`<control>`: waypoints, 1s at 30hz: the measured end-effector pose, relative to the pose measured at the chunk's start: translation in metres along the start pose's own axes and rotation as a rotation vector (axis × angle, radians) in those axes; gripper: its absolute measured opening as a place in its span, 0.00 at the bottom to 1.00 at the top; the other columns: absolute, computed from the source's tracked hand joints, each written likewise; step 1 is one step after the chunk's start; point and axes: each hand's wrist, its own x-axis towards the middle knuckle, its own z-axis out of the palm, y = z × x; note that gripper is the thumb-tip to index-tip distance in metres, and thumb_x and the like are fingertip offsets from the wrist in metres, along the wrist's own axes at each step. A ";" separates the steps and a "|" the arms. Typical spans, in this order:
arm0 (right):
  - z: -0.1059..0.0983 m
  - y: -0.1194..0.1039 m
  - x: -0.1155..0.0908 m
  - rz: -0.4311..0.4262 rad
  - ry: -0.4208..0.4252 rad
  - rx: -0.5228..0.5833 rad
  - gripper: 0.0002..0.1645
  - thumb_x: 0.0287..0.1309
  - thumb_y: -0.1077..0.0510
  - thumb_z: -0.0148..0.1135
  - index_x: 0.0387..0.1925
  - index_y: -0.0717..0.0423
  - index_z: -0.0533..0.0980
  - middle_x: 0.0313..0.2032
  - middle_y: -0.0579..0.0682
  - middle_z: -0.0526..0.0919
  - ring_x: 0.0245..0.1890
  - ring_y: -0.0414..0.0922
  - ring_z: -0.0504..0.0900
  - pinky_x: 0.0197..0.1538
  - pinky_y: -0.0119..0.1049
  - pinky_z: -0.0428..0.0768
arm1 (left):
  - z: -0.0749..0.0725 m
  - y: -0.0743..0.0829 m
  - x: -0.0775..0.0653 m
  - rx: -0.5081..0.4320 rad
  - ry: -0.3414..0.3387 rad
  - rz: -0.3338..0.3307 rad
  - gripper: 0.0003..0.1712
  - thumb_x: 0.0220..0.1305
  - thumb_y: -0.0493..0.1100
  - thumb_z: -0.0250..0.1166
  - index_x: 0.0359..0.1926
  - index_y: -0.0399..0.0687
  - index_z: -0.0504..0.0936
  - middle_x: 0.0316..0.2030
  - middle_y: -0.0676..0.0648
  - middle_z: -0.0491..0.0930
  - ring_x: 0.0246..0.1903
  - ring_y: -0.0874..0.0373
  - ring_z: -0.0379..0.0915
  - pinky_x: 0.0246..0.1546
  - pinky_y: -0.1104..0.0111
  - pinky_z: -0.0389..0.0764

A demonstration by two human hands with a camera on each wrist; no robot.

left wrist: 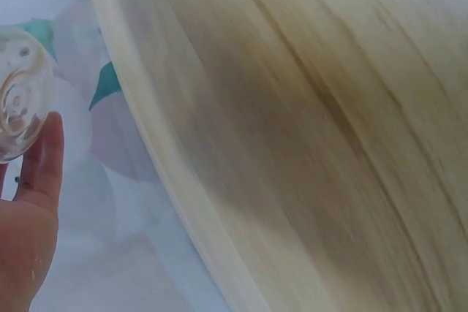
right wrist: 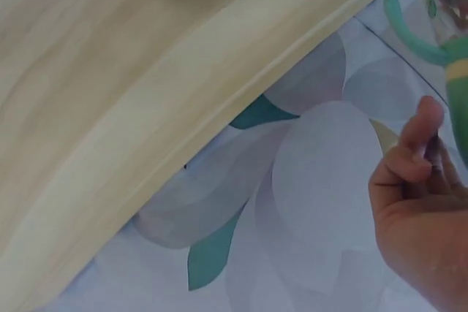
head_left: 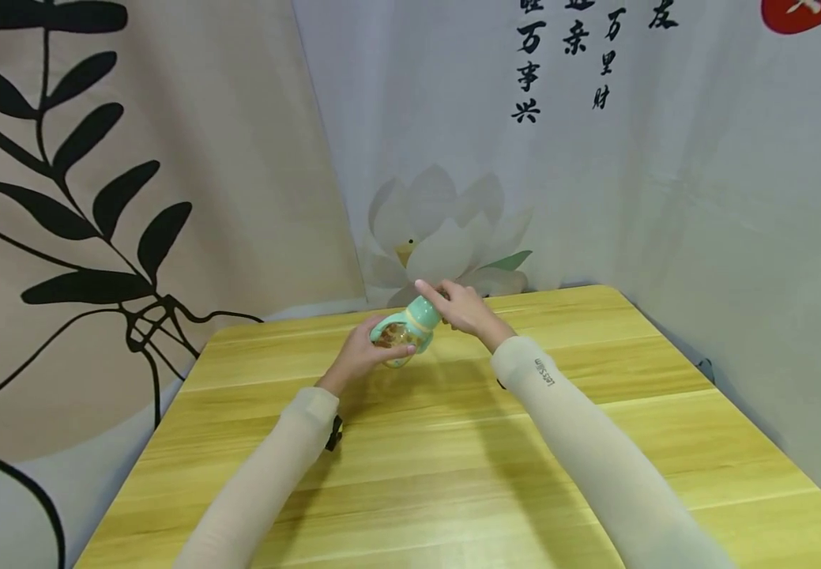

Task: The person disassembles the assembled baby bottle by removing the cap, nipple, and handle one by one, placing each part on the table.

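Note:
A child's water bottle [head_left: 398, 335] with a clear body, mint-green handles and a pale yellow ring is held tilted above the table's far part. My left hand [head_left: 362, 352] grips its clear body, thumb across the near side. At the mint-green lid [head_left: 423, 311], my right hand [head_left: 468, 311] has curled fingers round the upper end, with one digit stretched over the top. The left wrist view catches the bottle's clear base [left wrist: 20, 96] above the fingers. In the right wrist view, the right hand [right wrist: 420, 195] is beside the green lid [right wrist: 458, 100], partly cut off by the frame.
Beneath both arms lies a wood-grain table [head_left: 410, 474]. Behind its far edge hangs a pale cloth backdrop [head_left: 666, 182] printed with a lotus, black leaves and characters. A dark strap [head_left: 335, 434] shows at the left wrist.

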 end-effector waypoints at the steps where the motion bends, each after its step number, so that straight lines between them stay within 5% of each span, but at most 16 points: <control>1: 0.002 0.001 0.000 -0.003 0.005 0.003 0.52 0.56 0.16 0.34 0.61 0.50 0.69 0.36 0.52 0.81 0.33 0.51 0.80 0.33 0.43 0.78 | 0.001 0.000 0.000 0.003 0.000 0.002 0.32 0.47 0.62 0.76 0.54 0.64 0.78 0.50 0.52 0.76 0.45 0.54 0.77 0.42 0.61 0.82; 10: 0.013 0.006 0.000 -0.013 0.125 -0.025 0.52 0.57 0.16 0.36 0.55 0.55 0.74 0.41 0.50 0.82 0.42 0.49 0.81 0.48 0.48 0.79 | 0.011 0.002 0.001 -0.023 -0.009 -0.019 0.37 0.46 0.66 0.75 0.55 0.57 0.76 0.47 0.51 0.77 0.43 0.53 0.78 0.40 0.61 0.82; 13: 0.014 0.008 -0.001 -0.029 0.159 -0.022 0.50 0.59 0.18 0.35 0.52 0.55 0.75 0.38 0.49 0.82 0.40 0.49 0.81 0.47 0.47 0.78 | 0.014 0.005 0.001 -0.050 -0.021 -0.019 0.38 0.48 0.64 0.74 0.57 0.54 0.74 0.48 0.49 0.77 0.44 0.52 0.78 0.41 0.60 0.82; 19: 0.012 0.008 -0.001 -0.047 0.214 -0.019 0.44 0.64 0.23 0.34 0.45 0.54 0.77 0.34 0.49 0.81 0.35 0.48 0.79 0.41 0.44 0.78 | 0.019 0.006 0.003 -0.028 -0.024 -0.031 0.39 0.48 0.67 0.73 0.60 0.61 0.73 0.50 0.53 0.76 0.47 0.52 0.74 0.42 0.59 0.80; 25: 0.012 0.007 -0.001 -0.046 0.229 -0.034 0.42 0.65 0.24 0.34 0.43 0.54 0.77 0.32 0.50 0.80 0.33 0.49 0.78 0.38 0.43 0.77 | 0.024 0.007 0.005 -0.098 -0.119 -0.010 0.39 0.48 0.60 0.76 0.61 0.63 0.73 0.52 0.50 0.79 0.47 0.50 0.77 0.41 0.59 0.83; 30: 0.013 0.010 -0.002 -0.059 0.246 -0.057 0.39 0.67 0.26 0.35 0.38 0.53 0.76 0.28 0.50 0.77 0.29 0.48 0.76 0.34 0.42 0.74 | 0.028 0.007 0.005 -0.122 -0.182 -0.008 0.37 0.49 0.57 0.77 0.59 0.55 0.75 0.51 0.49 0.79 0.48 0.51 0.78 0.41 0.59 0.83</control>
